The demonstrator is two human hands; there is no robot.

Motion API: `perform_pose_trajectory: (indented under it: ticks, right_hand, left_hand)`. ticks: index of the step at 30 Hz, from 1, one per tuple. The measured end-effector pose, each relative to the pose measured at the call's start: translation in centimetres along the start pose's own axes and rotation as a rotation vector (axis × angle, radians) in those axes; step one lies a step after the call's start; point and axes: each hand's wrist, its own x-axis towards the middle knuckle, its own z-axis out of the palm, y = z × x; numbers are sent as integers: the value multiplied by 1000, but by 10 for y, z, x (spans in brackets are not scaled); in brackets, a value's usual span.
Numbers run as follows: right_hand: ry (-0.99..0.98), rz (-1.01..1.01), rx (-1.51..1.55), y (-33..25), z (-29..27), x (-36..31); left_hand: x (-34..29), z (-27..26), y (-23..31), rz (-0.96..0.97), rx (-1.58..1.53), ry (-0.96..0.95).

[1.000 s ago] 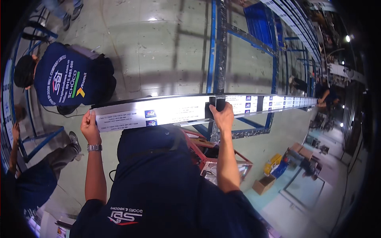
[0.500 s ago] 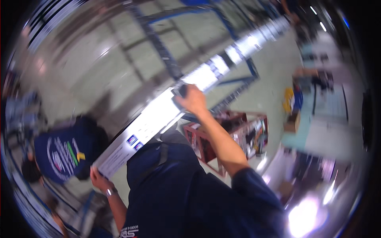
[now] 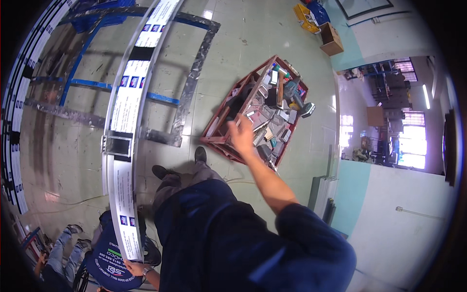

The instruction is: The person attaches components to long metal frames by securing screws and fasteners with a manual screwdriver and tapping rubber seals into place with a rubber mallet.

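A long metal profile [image 3: 124, 180] covered in white printed film runs from the top of the view to the lower left. At its near end, my left hand [image 3: 136, 267] closes around the edge, its fingers partly hidden. A short frame-like metal piece with a black middle [image 3: 118, 145] sits across the profile. Off to the right, my right hand [image 3: 242, 136] is stretched over the near-left side of a red-brown crate [image 3: 228, 100], thumb and fingers apart, holding nothing that shows. Inside the crate lie a cordless power tool [image 3: 302, 108] and many loose metal pieces [image 3: 265, 114].
Under the profile stands a blue and black metal frame [image 3: 194, 73]. A person in a dark blue shirt [image 3: 109, 253] is close by at lower left. A cardboard box [image 3: 331, 39] and yellow bin [image 3: 305, 18] stand at the far right. Upright profiles [image 3: 321, 194] lean near the wall.
My right hand has left the profile and moved right to the crate. My view has turned toward the crate, and the profile now appears steeper. My left hand stays on its near end.
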Motion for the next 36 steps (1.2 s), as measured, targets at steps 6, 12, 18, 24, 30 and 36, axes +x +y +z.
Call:
perform_pose_trajectory:
  ticks: [6, 12, 18, 24, 30, 36]
  right_hand:
    - [128, 394, -126, 237, -115, 149]
    - [-2, 471, -148, 343, -133, 281]
    - [-261, 789, 444, 323, -110, 302]
    - [-184, 391, 638, 213, -140, 241]
    - [-246, 48, 862, 8, -124, 189]
    - [-656, -45, 695, -194, -62, 123]
  left_hand:
    - [-8, -6, 27, 111, 131, -116]
    - [-45, 27, 29, -218, 36, -278]
    - [7, 16, 0, -70, -110, 25]
    - [20, -9, -28, 126, 204, 154]
    - [4, 6, -30, 63, -60, 229]
    - [-3, 23, -22, -71, -409, 168]
